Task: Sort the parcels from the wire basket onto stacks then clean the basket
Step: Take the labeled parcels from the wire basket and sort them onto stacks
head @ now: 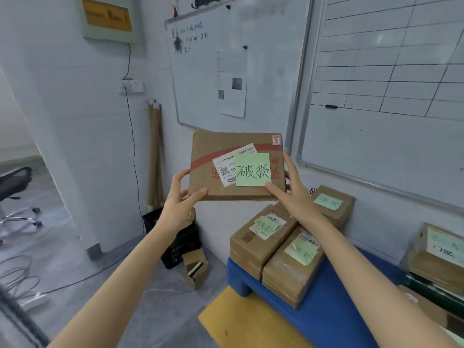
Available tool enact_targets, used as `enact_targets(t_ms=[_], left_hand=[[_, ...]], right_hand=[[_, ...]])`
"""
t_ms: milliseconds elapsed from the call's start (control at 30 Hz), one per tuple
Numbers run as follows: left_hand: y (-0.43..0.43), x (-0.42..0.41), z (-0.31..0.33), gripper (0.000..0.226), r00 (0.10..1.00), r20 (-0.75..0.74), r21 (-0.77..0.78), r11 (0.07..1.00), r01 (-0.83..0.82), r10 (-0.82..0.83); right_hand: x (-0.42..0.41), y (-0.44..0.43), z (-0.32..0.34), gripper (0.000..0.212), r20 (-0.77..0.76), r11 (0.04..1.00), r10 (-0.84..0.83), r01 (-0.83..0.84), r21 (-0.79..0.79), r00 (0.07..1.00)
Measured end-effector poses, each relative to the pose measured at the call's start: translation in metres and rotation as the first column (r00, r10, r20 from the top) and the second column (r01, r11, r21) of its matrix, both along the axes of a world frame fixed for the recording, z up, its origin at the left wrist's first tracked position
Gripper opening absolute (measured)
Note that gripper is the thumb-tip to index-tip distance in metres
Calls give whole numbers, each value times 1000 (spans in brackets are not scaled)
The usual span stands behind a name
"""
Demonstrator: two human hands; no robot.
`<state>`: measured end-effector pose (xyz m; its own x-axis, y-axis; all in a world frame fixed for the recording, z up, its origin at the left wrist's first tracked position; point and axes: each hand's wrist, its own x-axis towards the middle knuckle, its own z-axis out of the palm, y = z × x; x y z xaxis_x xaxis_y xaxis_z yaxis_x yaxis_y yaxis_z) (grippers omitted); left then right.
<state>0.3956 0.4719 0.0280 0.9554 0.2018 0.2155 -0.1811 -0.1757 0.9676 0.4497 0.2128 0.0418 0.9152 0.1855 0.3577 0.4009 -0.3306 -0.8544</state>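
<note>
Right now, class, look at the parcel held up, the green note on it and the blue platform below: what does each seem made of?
The held parcel looks like matt brown cardboard, judging by creased faces and worn edges. The green note is thin matt paper, handwritten in dark ink. The blue platform is probably moulded plastic, smooth with rounded corners; not certain.

Even, soft indoor light; wide-angle edges curve.

Free blue platform (334, 312) beside stacked parcels (258, 247)
</note>
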Motion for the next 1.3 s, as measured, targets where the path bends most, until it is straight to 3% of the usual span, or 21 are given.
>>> enact_targets(t_ms=[267, 533, 767, 867, 1067, 1300], left_hand=[[11, 108, -33, 43, 994, -111, -33, 999, 16, -20], [-9, 207, -79, 47, 945, -271, -99, 982, 160, -181], [-28, 299, -104, 41, 864, -379, -105, 943, 316, -332], [-36, 333, -114, 42, 822, -405, -106, 914, 392, -400], [-58, 382, -132, 49, 753, -448, -90, 863, 498, -481], [-81, 414, -147, 41, 694, -459, -118, 812, 572, -555]], right_hand=[[87, 6, -28, 84, -100, 994, -75, 67, -85, 992], [139, -17, -62, 80, -116, 928, -292, 252, -276, 949], [157, -55, -82, 70, -58, 769, -569, 506, -390, 820], [157, -67, -92, 66, 4, 659, -660, 581, -476, 751], [148, -77, -110, 66, 57, 465, -768, 616, -635, 638], [139, -85, -119, 65, 56, 381, -832, 642, -666, 552]])
